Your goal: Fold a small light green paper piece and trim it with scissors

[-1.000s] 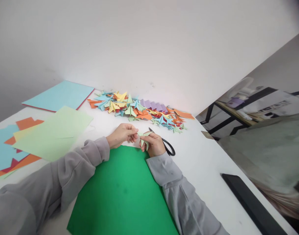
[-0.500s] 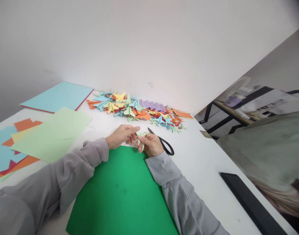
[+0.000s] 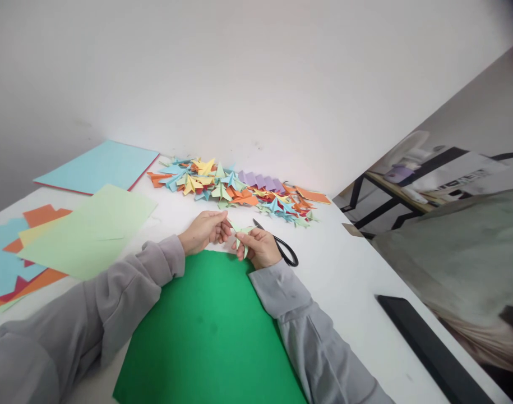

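Observation:
My right hand (image 3: 259,248) pinches a small light green origami piece (image 3: 241,230) with several pointed tips, above the far edge of a green sheet (image 3: 214,325). My left hand (image 3: 204,232) is closed beside it, thumb and finger at the piece's left tip; whether they grip that tip firmly is hard to see. Black-handled scissors (image 3: 286,251) lie just right of my right hand, partly hidden by it. Beyond both hands spreads a pile of folded paper pieces (image 3: 222,188) in yellow, blue, green, orange and red.
Loose light green paper (image 3: 92,230) and coloured scraps (image 3: 4,252) lie on the left. A light blue sheet (image 3: 98,167) rests at the back left by the wall. Purple pleated paper (image 3: 261,182) is in the pile. A black flat bar (image 3: 424,342) lies near the right table edge.
My left hand has shifted slightly left, so more of the light green origami piece shows between the hands. My right hand stays almost in place with it.

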Action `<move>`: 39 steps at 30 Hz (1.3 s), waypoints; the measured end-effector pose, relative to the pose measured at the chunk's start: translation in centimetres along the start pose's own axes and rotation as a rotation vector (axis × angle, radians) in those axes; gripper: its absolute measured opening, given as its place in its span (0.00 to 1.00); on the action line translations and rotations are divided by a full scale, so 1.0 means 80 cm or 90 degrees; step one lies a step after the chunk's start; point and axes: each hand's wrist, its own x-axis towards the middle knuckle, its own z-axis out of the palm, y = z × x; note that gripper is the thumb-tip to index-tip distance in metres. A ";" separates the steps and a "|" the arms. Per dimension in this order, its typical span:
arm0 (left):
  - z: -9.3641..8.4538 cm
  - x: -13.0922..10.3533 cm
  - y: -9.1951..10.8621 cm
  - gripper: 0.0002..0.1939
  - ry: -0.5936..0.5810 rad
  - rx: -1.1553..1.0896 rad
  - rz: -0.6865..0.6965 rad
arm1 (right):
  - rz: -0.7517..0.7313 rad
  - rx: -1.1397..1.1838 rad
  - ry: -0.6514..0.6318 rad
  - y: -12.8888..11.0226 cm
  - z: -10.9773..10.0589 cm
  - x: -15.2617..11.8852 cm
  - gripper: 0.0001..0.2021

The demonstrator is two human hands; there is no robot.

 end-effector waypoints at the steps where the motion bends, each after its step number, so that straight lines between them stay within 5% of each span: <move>1: -0.001 0.000 0.000 0.17 0.001 -0.004 -0.003 | 0.000 -0.001 0.000 0.000 0.000 0.000 0.13; 7: -0.004 0.002 -0.007 0.15 -0.036 0.104 0.004 | 0.008 0.007 -0.019 0.001 0.002 0.000 0.14; 16: -0.004 0.003 -0.003 0.13 0.038 0.061 0.074 | 0.057 0.052 -0.006 -0.003 0.003 -0.003 0.13; 30: -0.002 -0.002 -0.005 0.12 -0.046 0.088 0.039 | 0.029 0.048 -0.051 -0.003 0.001 -0.002 0.12; 39: 0.000 -0.002 -0.004 0.13 -0.036 0.087 0.028 | -0.050 -0.112 0.002 -0.007 0.007 -0.010 0.11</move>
